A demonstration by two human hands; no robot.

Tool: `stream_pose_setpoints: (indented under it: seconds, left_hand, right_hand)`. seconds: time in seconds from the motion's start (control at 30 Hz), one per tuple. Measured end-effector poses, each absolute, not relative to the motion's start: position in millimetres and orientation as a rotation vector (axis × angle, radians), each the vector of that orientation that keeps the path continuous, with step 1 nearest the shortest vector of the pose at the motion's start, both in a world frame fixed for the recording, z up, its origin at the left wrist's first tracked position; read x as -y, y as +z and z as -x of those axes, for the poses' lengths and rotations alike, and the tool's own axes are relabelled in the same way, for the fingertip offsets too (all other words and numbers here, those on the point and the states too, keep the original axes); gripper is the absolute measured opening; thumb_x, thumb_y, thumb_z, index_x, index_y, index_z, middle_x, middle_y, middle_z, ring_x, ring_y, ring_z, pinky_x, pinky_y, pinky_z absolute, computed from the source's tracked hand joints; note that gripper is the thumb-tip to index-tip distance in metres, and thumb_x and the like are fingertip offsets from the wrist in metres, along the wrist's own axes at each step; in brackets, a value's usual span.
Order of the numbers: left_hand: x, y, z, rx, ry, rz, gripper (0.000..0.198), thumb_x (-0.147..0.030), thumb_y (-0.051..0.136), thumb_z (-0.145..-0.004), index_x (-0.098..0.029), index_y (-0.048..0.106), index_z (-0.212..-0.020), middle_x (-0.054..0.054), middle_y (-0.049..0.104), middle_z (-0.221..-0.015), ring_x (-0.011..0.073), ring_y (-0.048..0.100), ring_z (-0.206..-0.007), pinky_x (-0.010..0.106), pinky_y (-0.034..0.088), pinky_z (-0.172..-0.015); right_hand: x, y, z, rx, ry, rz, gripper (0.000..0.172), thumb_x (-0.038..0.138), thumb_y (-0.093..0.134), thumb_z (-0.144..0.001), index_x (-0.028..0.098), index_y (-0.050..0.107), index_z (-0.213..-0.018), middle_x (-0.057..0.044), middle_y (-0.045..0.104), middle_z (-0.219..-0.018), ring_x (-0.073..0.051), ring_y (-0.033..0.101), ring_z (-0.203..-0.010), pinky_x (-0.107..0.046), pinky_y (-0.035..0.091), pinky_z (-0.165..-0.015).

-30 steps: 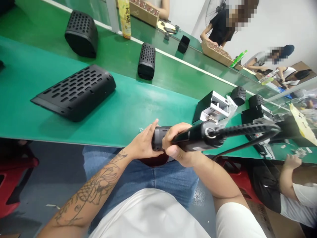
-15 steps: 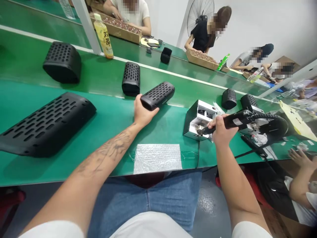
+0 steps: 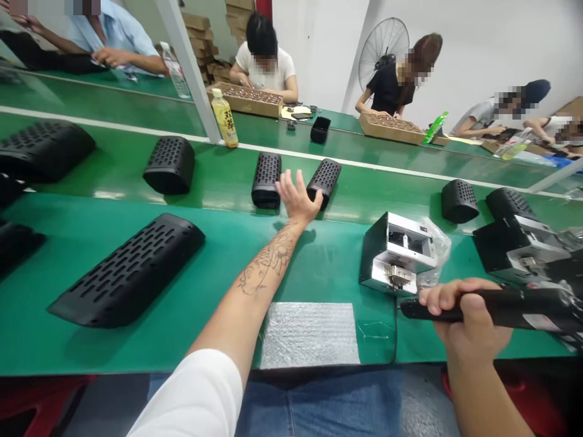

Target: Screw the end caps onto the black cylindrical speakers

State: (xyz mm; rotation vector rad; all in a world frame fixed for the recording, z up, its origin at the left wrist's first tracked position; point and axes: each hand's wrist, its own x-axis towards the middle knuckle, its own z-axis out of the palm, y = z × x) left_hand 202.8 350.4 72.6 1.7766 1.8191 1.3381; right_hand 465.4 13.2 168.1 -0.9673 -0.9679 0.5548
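Note:
My left hand [image 3: 298,197] is open with fingers spread, between two black perforated housings on the green belt. One upright housing [image 3: 266,181] stands at its left, and a tilted housing [image 3: 327,181] lies at its right, close to the thumb. My right hand [image 3: 471,312] is wrapped round a black electric screwdriver [image 3: 505,306], whose tip points left. Beyond that tip is a small black and silver machine [image 3: 398,254] with a metal outlet at its front. A silvery foam sheet [image 3: 311,335] lies at the table's front edge.
A large black housing [image 3: 130,270] lies on the green table at left. More housings [image 3: 169,164] stand along the belt. A second machine [image 3: 523,249] is at the right. A yellow drink bottle [image 3: 225,120] stands behind the belt by a post. People sit at the far side with trays [image 3: 392,128].
My left hand has let go of the housing, which now rests on the belt. My right hand has drawn the screwdriver away from the machine. The view has shifted left and up.

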Motion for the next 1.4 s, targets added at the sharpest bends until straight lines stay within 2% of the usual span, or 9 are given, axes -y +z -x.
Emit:
stream_pose_setpoints:
  seconds: [0.07, 0.17, 0.27, 0.4, 0.53, 0.7, 0.8, 1.07, 1.4]
  left_hand:
    - [-351.6, 76.9, -171.4, -1.982, 1.391, -1.578, 0.117, -0.035, 0.099, -0.102, -0.013, 0.038, -0.2, 0.037, 0.021, -0.214, 0.0532, 0.007, -0.207, 0.08, 0.01, -0.166]
    - [-355.4, 89.6, -137.8, -2.132, 1.362, -1.083, 0.126, -0.029, 0.104, -0.096, -0.015, 0.032, -0.198, 0.043, 0.04, -0.2, 0.0553, 0.036, -0.199, 0.081, 0.027, -0.161]
    - [-346.7, 100.3, -116.4, -2.113, 1.343, -0.924, 0.119, -0.028, 0.107, -0.093, -0.015, 0.039, -0.19, 0.037, 0.055, -0.185, 0.0487, 0.066, -0.178, 0.067, 0.045, -0.155]
    - [-283.1, 91.4, -70.1, -1.886, 1.484, -1.215, 0.113, -0.024, 0.108, -0.083, -0.019, 0.051, -0.18, 0.024, 0.064, -0.18, 0.0385, 0.072, -0.169, 0.053, 0.055, -0.151]
    - [-165.9, 61.9, -12.1, -1.482, 1.354, -1.672, 0.115, -0.047, 0.116, -0.068, -0.026, 0.066, -0.17, 0.013, 0.078, -0.162, 0.0449, 0.082, -0.151, 0.061, 0.071, -0.135]
    - [-49.4, 37.5, 3.9, -1.174, 1.044, -1.834, 0.108, -0.065, 0.114, -0.077, -0.035, 0.072, -0.172, 0.014, 0.083, -0.159, 0.0446, 0.091, -0.135, 0.057, 0.085, -0.109]
    - [-25.3, 34.7, -4.2, -1.028, 0.916, -1.842, 0.106, -0.062, 0.114, -0.08, -0.038, 0.07, -0.174, 0.013, 0.084, -0.159, 0.0419, 0.093, -0.128, 0.058, 0.086, -0.107]
    - [-20.8, 27.1, -11.4, -0.91, 0.875, -1.918, 0.109, -0.058, 0.112, -0.085, -0.035, 0.06, -0.179, 0.015, 0.075, -0.173, 0.0428, 0.085, -0.151, 0.065, 0.072, -0.136]
    - [-16.3, 22.3, -12.7, -0.895, 0.899, -1.907, 0.111, -0.06, 0.113, -0.088, -0.036, 0.058, -0.182, 0.015, 0.07, -0.178, 0.0436, 0.08, -0.158, 0.064, 0.068, -0.14]
  right_hand:
    - [-8.2, 169.8, -460.1, 0.962, 0.572, 0.97, 0.025, 0.049, 0.113, -0.085, 0.036, 0.093, -0.09, -0.001, 0.064, -0.057, -0.024, 0.06, -0.04, -0.048, 0.06, -0.044]
    - [-7.2, 173.1, -446.3, 1.007, 0.61, 0.927, 0.022, 0.048, 0.111, -0.089, 0.036, 0.093, -0.092, 0.0, 0.064, -0.056, -0.023, 0.061, -0.04, -0.045, 0.06, -0.044]
    - [-3.7, 178.8, -430.1, 1.063, 0.65, 0.86, 0.022, 0.047, 0.11, -0.096, 0.033, 0.093, -0.099, 0.004, 0.067, -0.059, -0.021, 0.064, -0.042, -0.04, 0.062, -0.048]
    - [15.6, 191.7, -414.1, 1.156, 0.679, 0.761, 0.019, 0.043, 0.106, -0.103, 0.032, 0.092, -0.108, 0.007, 0.07, -0.062, -0.018, 0.065, -0.043, -0.036, 0.064, -0.051]
    - [47.4, 211.0, -405.0, 1.277, 0.75, 0.673, 0.011, 0.039, 0.099, -0.108, 0.032, 0.093, -0.114, 0.008, 0.068, -0.06, -0.018, 0.061, -0.041, -0.037, 0.065, -0.051]
    - [80.3, 232.1, -397.7, 1.444, 0.787, 0.623, 0.014, 0.044, 0.093, -0.112, 0.035, 0.092, -0.122, 0.009, 0.062, -0.057, -0.016, 0.049, -0.034, -0.039, 0.062, -0.045]
    - [85.7, 234.3, -391.4, 1.45, 0.763, 0.622, 0.014, 0.046, 0.094, -0.112, 0.036, 0.093, -0.121, 0.01, 0.062, -0.056, -0.016, 0.048, -0.032, -0.037, 0.058, -0.043]
    - [61.6, 206.9, -368.5, 1.308, 0.692, 0.69, 0.03, 0.047, 0.107, -0.105, 0.03, 0.083, -0.1, 0.01, 0.07, -0.06, -0.014, 0.062, -0.04, -0.03, 0.065, -0.049]
    - [49.8, 185.8, -367.6, 1.296, 0.72, 0.737, 0.037, 0.043, 0.106, -0.104, 0.029, 0.075, -0.093, 0.01, 0.069, -0.06, -0.014, 0.061, -0.04, -0.03, 0.064, -0.05]
